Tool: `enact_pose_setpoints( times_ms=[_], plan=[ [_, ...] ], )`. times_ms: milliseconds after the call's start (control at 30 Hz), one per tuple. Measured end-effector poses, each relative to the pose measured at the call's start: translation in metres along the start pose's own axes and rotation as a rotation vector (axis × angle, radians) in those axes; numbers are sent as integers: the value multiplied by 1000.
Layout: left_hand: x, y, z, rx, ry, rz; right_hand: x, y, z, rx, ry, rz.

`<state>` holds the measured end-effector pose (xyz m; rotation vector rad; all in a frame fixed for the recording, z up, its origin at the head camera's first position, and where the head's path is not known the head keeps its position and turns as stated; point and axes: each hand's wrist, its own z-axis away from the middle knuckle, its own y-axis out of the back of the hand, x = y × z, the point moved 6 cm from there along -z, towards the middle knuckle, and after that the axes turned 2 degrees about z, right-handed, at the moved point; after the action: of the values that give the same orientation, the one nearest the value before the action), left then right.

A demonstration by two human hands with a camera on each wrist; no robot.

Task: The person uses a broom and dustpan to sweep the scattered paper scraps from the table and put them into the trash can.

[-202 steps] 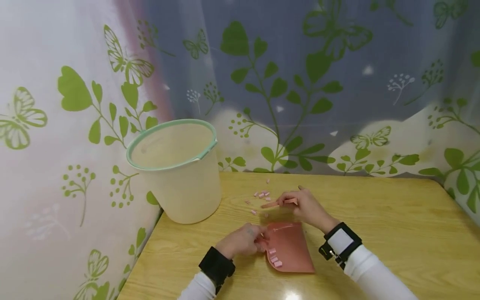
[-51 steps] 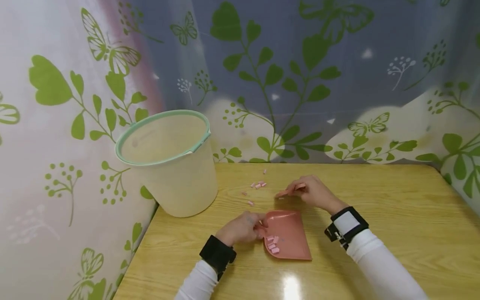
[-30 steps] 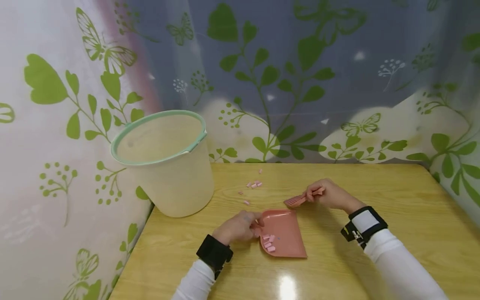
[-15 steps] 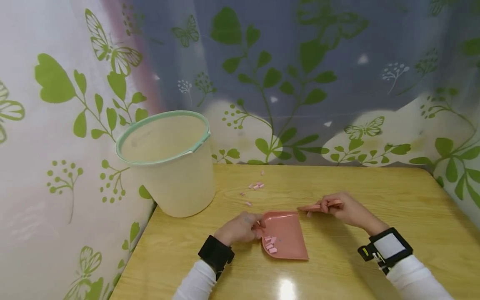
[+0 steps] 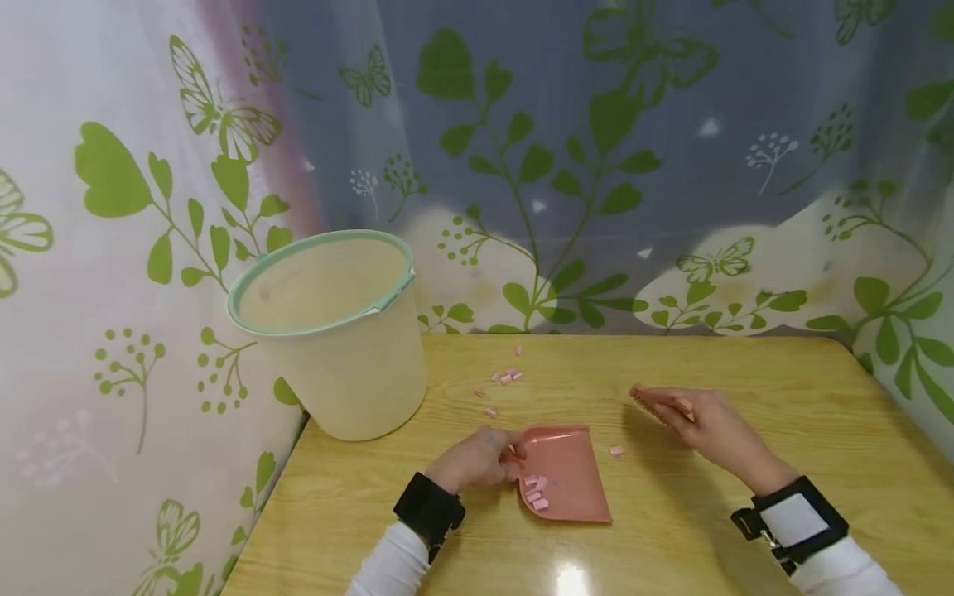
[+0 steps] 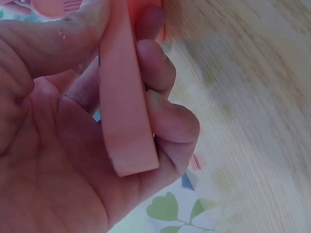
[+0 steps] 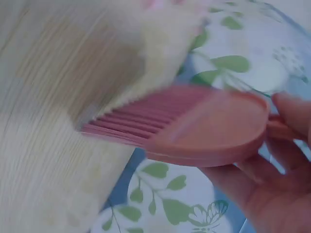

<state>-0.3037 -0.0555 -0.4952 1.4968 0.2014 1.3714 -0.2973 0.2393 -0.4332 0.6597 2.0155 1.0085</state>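
Observation:
My left hand (image 5: 477, 459) grips the handle (image 6: 127, 107) of a coral-pink dustpan (image 5: 570, 476), which lies on the table with its wide edge facing right. Several small pink pieces (image 5: 535, 492) are gathered in the pan near its handle side. To the right, my right hand (image 5: 719, 426) holds a small matching brush (image 7: 209, 126) by its handle, bristles pointing left in the right wrist view. One pink piece (image 5: 616, 450) lies on the wood between the pan's edge and the brush. More pink pieces (image 5: 508, 377) are scattered behind the pan.
A tall cream bucket (image 5: 346, 364) with a green rim stands at the table's left edge. The wooden table (image 5: 782, 389) meets a patterned curtain (image 5: 559, 165) at the back and left.
The right hand has carried the brush rightward, away from the pan. A pink piece has shifted from behind the pan to its right side. The left hand keeps its hold on the dustpan.

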Motion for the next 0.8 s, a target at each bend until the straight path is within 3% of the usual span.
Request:
enact_pose_setpoints(
  times_ms=[133,267,467,567,800],
  plan=[
    [0,0,-1,12,7,-19,7,-9,-3,90,48,122],
    [2,1,-1,18,-16,-51,13,-21,-4,90,-21,130],
    [5,1,1,15,-34,-81,-8,-39,2,69,-78,24],
    [5,1,1,10,-39,-83,-19,-42,7,86,-155,-51],
    [3,-2,-2,5,-16,-47,-40,-48,11,187,-244,-196]
  ],
)
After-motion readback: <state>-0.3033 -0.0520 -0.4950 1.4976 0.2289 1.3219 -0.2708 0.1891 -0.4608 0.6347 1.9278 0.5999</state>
